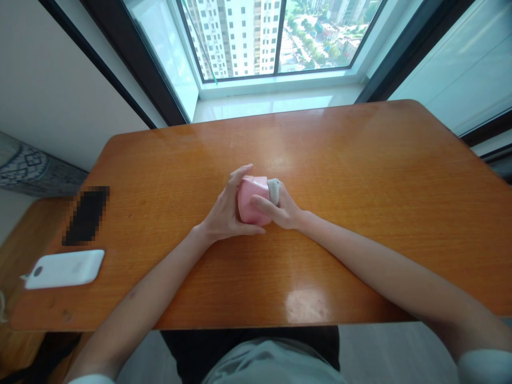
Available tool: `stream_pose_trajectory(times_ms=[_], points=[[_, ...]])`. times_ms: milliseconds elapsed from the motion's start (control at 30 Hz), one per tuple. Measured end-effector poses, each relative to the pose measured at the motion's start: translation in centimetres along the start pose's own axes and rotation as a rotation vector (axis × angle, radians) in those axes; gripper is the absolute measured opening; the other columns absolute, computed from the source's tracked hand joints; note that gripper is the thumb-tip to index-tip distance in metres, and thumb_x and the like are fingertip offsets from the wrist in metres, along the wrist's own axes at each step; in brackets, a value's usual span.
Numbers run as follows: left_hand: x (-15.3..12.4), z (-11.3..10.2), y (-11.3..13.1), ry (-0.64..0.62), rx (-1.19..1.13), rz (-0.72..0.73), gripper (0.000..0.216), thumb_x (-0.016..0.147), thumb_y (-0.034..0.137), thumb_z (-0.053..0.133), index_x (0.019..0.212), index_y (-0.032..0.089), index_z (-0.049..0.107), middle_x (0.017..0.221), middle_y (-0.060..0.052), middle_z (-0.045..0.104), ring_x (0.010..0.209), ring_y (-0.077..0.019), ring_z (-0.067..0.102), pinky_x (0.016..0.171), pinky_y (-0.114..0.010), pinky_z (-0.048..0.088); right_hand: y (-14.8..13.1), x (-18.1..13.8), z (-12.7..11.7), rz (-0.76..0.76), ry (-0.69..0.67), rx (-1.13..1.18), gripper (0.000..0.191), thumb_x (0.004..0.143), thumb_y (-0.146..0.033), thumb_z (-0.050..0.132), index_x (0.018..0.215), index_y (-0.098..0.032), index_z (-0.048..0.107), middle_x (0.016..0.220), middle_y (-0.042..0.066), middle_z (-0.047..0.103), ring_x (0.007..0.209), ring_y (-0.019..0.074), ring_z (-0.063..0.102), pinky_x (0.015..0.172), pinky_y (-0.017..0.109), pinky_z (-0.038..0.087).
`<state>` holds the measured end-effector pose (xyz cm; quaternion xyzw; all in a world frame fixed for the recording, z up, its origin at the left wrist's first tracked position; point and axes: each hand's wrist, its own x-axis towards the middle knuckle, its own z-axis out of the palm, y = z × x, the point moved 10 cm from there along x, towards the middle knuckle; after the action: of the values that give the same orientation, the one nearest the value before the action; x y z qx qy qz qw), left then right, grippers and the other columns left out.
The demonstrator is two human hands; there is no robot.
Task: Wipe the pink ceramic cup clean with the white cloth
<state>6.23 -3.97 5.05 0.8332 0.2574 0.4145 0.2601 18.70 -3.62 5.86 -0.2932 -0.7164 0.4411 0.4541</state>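
A small pink rounded object [251,198] sits at the middle of the orange wooden table [360,176], held between both hands. My left hand [224,210] wraps its left side, fingers curled over the top and thumb underneath. My right hand [282,209] grips the right side, thumb laid across the pink front, and presses a small grey pad or cloth [274,189] against the object's upper right. I cannot tell what the pink object is.
A white flat device [64,268] lies near the table's left front corner, with a blurred-out dark phone-sized item [86,215] just behind it. A large window [276,37] stands beyond the table's far edge. A patterned fabric [28,170] is at far left.
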Motion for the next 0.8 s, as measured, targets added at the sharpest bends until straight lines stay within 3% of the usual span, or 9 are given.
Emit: stream_pose_trajectory(times_ms=[67, 200, 300, 433, 533, 600, 667, 800], points=[[0.0, 0.0, 1.0, -0.014, 0.116, 0.119, 0.14, 0.066, 0.081, 0.103, 0.177, 0.037, 0.029, 0.181, -0.022, 0.04, 0.166, -0.0484, 0.047, 0.131, -0.07, 0.048, 0.4, 0.0, -0.2, 0.034, 0.01, 0.006, 0.053, 0.106, -0.069, 0.064, 0.079, -0.025, 0.052, 0.069, -0.005, 0.046, 0.062, 0.0131, 0.04, 0.057, 0.032, 0.032], [0.2, -0.3, 2.1, 0.018, 0.242, 0.154, 0.124, 0.073, 0.072, 0.104, 0.171, 0.033, 0.039, 0.167, -0.021, 0.057, 0.153, -0.0452, 0.06, 0.126, -0.066, 0.053, 0.5, 0.1, -0.5, 0.037, 0.028, -0.002, 0.056, 0.106, -0.071, 0.062, 0.076, -0.025, 0.048, 0.069, -0.004, 0.044, 0.063, 0.0136, 0.041, 0.057, 0.033, 0.033], [0.5, -0.5, 1.7, 0.049, 0.166, 0.026, 0.116, 0.071, 0.075, 0.101, 0.163, 0.028, 0.048, 0.152, -0.018, 0.067, 0.135, -0.042, 0.071, 0.116, -0.061, 0.059, -0.3, -0.1, -0.4, -0.047, 0.03, -0.048, 0.052, 0.106, -0.07, 0.061, 0.08, -0.025, 0.053, 0.072, -0.002, 0.052, 0.066, 0.0156, 0.046, 0.06, 0.034, 0.038], [0.1, 0.8, -0.6, -0.026, -0.13, -0.206, 0.101, 0.083, 0.082, 0.089, 0.159, 0.026, 0.052, 0.141, -0.014, 0.073, 0.111, -0.0322, 0.078, 0.094, -0.046, 0.066, -1.1, -0.4, 0.2, -0.142, -0.015, -0.13, 0.044, 0.106, -0.059, 0.063, 0.08, -0.024, 0.054, 0.067, -0.003, 0.053, 0.061, 0.0149, 0.047, 0.06, 0.034, 0.039], [0.0, 0.4, -0.6, 0.003, -0.153, -0.13, 0.117, 0.079, 0.087, 0.09, 0.169, 0.03, 0.044, 0.16, -0.017, 0.063, 0.134, -0.0382, 0.073, 0.111, -0.052, 0.063, -0.9, -0.3, 0.0, -0.122, 0.007, -0.113, 0.043, 0.108, -0.057, 0.061, 0.081, -0.024, 0.055, 0.068, -0.003, 0.053, 0.062, 0.0145, 0.047, 0.061, 0.033, 0.04], [0.0, -0.1, 0.4, 0.019, -0.02, 0.013, 0.132, 0.069, 0.086, 0.098, 0.174, 0.034, 0.038, 0.175, -0.02, 0.048, 0.154, -0.045, 0.059, 0.126, -0.062, 0.055, -0.7, -0.1, -0.2, -0.096, 0.024, -0.066, 0.043, 0.11, -0.058, 0.059, 0.083, -0.024, 0.056, 0.073, -0.002, 0.055, 0.066, 0.015, 0.05, 0.064, 0.033, 0.044], [-0.1, 0.0, 1.3, -0.006, 0.14, 0.123, 0.131, 0.067, 0.077, 0.105, 0.173, 0.036, 0.039, 0.181, -0.02, 0.04, 0.162, -0.0475, 0.051, 0.131, -0.067, 0.05, -0.6, 0.1, -0.4, -0.078, 0.034, -0.015, 0.044, 0.111, -0.059, 0.057, 0.085, -0.024, 0.058, 0.078, -0.002, 0.057, 0.07, 0.0153, 0.052, 0.066, 0.033, 0.046], [0.3, -0.4, 2.4, 0.023, 0.214, 0.16, 0.11, 0.075, 0.062, 0.105, 0.165, 0.034, 0.049, 0.168, -0.019, 0.055, 0.151, -0.0431, 0.061, 0.125, -0.063, 0.056, -0.3, 0.1, -0.6, -0.055, 0.058, 0.031, 0.044, 0.11, -0.062, 0.06, 0.091, -0.023, 0.062, 0.082, -0.001, 0.06, 0.073, 0.0154, 0.055, 0.066, 0.032, 0.048]])
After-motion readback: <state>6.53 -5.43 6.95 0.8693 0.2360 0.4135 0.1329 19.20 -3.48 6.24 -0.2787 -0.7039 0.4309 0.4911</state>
